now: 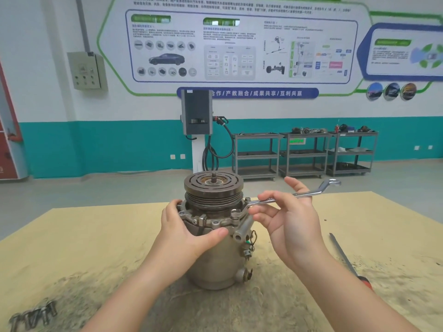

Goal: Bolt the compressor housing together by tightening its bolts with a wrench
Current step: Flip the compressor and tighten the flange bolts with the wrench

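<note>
The compressor (pixel 215 248) stands upright mid-table (pixel 72 236), a heavy, rigid metal lump that looks unlikely to slide much. Her left hand (pixel 184 231) wraps the flange rim, steadying it, the sensible place to brace. The right hand (pixel 285 219) pinches the slim steel wrench (pixel 282 197) lightly mid-shank, ring end seated at a flange bolt; gripping nearer the far end should give more leverage.
</note>
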`<state>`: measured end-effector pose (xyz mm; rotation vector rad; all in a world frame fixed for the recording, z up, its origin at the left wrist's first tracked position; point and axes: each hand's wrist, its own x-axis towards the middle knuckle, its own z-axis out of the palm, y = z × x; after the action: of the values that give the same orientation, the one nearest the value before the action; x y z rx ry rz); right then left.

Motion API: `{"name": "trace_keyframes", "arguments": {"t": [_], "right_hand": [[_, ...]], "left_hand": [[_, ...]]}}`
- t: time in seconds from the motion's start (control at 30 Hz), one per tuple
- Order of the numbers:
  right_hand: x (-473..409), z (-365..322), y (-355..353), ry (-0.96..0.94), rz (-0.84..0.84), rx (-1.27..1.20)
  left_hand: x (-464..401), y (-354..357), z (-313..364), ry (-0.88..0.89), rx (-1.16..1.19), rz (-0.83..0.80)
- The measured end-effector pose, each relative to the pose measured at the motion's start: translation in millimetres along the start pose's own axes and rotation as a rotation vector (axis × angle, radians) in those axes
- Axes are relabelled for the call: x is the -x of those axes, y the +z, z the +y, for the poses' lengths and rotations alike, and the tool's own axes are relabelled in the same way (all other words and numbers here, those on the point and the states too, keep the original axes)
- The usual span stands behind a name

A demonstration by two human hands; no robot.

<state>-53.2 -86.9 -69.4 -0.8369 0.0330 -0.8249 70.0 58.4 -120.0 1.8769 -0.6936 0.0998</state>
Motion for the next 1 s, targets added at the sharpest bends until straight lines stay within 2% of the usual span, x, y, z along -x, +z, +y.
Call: {"name": "trace_keyframes", "arguments": {"t": [0.1, 0.2, 0.3, 0.37, 0.43, 0.47, 0.57, 0.67, 0.87, 1.0], "right_hand": [[2.6, 4.9, -1.5, -0.030, 0.060, -0.024], [18.7, 25.3, -0.7, -0.357, 0.054, 0.129], [32.1, 42.3, -1.6, -0.718, -0.093, 0.449], [36.7, 46.4, -3.7, -0.925, -0.229, 0.786], [41.5, 51.0, -2.8, -1.062, -0.337, 1.114], [44.8, 52.0, 0.6, -1.066, -0.357, 1.202], [50.1, 47.2, 11.0, -1.023, -0.386, 1.195], [46.7, 29.9, 15.8, -0.975, -0.372, 0.959], [24.3, -0.5, 17.7, -0.339, -0.019, 0.410], [7.1, 0.5, 8.4, 0.037, 0.098, 0.052]], "left_hand": [[-1.4, 1.0, -1.3, -0.001, 0.006, 0.004], [-3.7, 5.4, -4.7, 0.008, 0.032, 0.030], [-7.7, 9.9, -10.9, 0.006, 0.049, 0.085], [-9.7, 13.3, -15.7, -0.001, 0.057, 0.095], [-13.7, 17.3, -19.7, 0.005, 0.077, 0.133], [-17.0, 18.9, -21.3, 0.000, 0.101, 0.155], [-22.2, 19.5, -22.1, -0.064, 0.204, 0.128], [-18.0, 17.6, -24.9, -0.028, 0.160, 0.101], [-5.2, 10.0, -10.8, -0.011, 0.092, 0.046], [-0.7, 8.5, -4.4, -0.003, 0.090, 0.032]]}}
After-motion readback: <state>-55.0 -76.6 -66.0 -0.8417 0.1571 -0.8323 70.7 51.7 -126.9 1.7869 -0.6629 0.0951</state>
